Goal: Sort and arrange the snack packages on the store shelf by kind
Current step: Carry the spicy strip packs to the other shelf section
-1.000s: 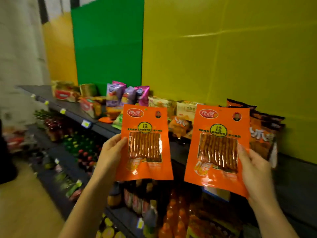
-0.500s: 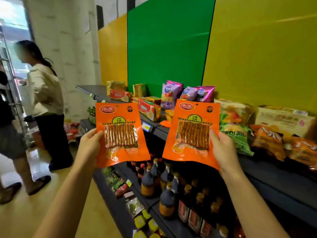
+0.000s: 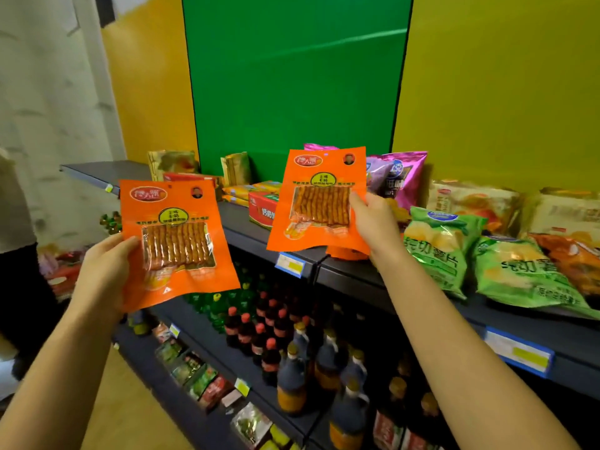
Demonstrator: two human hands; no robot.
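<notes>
I hold two identical orange snack packets with a clear window of brown sticks. My left hand (image 3: 105,271) grips the left orange packet (image 3: 177,241) by its left edge, in front of the shelf and below its top board. My right hand (image 3: 376,222) grips the right orange packet (image 3: 319,203) by its right edge, upright over the front of the dark top shelf (image 3: 354,277). Another orange packet (image 3: 347,253) lies on the shelf just under it, mostly hidden.
On the top shelf lie green chip bags (image 3: 441,251), purple bags (image 3: 402,177), a red box (image 3: 263,209), yellow packets (image 3: 246,190), gold bags (image 3: 172,162) and pale bags (image 3: 470,203). Lower shelves hold dark bottles (image 3: 292,381). A person (image 3: 13,248) stands at the far left.
The view has swung left along the shelf. My right hand has carried its packet up over the top shelf; my left hand keeps its packet lower, in front of the shelf.
</notes>
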